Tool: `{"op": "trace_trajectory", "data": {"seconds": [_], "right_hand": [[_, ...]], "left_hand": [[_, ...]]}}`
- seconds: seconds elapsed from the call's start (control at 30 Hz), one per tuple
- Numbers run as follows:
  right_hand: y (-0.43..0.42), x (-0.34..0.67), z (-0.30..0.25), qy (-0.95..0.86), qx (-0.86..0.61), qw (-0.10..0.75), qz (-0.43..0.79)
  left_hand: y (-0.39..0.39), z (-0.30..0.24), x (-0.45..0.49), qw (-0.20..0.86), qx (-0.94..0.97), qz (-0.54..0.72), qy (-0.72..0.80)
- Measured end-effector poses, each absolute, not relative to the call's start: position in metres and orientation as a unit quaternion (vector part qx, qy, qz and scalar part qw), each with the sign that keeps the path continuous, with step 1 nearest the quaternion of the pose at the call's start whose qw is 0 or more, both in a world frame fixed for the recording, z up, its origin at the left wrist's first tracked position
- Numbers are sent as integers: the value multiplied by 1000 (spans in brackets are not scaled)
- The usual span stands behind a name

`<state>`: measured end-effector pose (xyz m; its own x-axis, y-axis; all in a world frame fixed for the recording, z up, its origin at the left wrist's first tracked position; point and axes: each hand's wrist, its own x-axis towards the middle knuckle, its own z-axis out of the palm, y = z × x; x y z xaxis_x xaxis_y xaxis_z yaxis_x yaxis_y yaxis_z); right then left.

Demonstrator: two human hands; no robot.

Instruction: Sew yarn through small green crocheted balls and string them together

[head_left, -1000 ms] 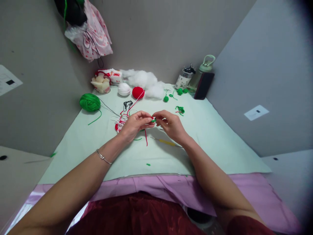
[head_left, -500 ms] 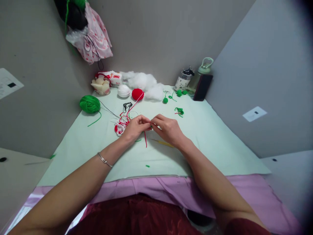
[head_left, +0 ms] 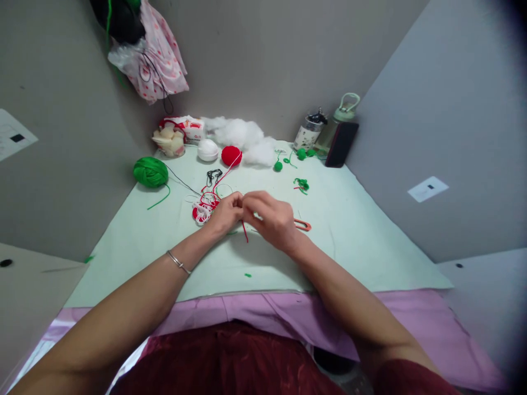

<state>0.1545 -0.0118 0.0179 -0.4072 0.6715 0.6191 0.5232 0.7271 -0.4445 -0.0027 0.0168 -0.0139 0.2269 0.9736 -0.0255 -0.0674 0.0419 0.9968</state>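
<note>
My left hand and my right hand meet over the middle of the pale green mat, fingers pinched together. A red yarn strand hangs down from between them. What the fingers pinch is hidden by my right hand. An orange loop-shaped handle shows just right of my right hand. A tangle of red and white yarn lies beside my left hand. A silver bangle sits on my left wrist.
A green yarn ball, a white ball, a red ball and white stuffing lie toward the back. Bottles and a dark phone stand at the back right. Small green pieces lie near them. Grey partition walls enclose the desk.
My right hand has moved left over my left hand's fingertips, hiding the small green piece seen earlier. The yellow-handled hook is covered, and an orange handle shows on the right.
</note>
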Motion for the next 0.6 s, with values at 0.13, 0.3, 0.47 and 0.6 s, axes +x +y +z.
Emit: {"op": "trace_trajectory", "data": {"seconds": [0.13,0.3,0.47,0.6], "right_hand": [[3,170,29,-630,-415,542,370],[20,191,33,-468,-406,543,567],[18,188,33,-468,-383,498,622],[19,187,32,-442,-380,496,644]], "left_hand": [[18,-17,-4,630,498,451,391],[15,-15,-3,652,487,455,363],[14,-12,-4,641,492,458,371],[17,-14,-5,623,543,407,390]]}}
